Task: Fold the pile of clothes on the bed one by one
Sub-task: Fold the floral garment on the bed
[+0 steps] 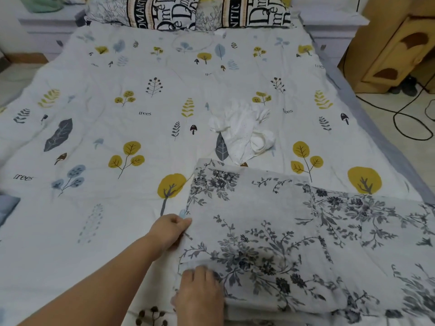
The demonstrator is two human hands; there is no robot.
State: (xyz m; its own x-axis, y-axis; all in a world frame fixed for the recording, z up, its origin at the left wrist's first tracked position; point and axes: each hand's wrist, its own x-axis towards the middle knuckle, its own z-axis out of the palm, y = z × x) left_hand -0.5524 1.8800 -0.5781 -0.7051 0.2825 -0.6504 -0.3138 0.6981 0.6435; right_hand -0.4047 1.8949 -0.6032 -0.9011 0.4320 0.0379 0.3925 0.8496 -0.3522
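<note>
- Left hand (170, 228) of mine pinches the left edge of the grey floral cloth (270, 231), thumb and fingers curled onto the fabric about halfway along that edge.
- Right hand (200, 294) rests knuckles-up on the near left corner of the same cloth; its fingers bend down onto the fabric, but I cannot tell whether they grip it or only press.
- No baskets or boxes show on the bed; the clothes lie straight on the cover.
- That floral cloth lies flat on the near right part of the bed, a folded layer on top of a wider layer that runs off to the right; its long axis goes left to right across the bed.
- Just beyond its far edge sits a crumpled white garment (242, 132), apart from both hands.
- The bed cover (117, 137) is white, printed with yellow trees, grey leaves and small mushrooms.
- Two pillows (207, 10) with black lettering lean at the headboard end.
- A yellow wooden cabinet (397, 48) stands to the right, and a black cable (400, 114) loops on the tiled floor beside it.
</note>
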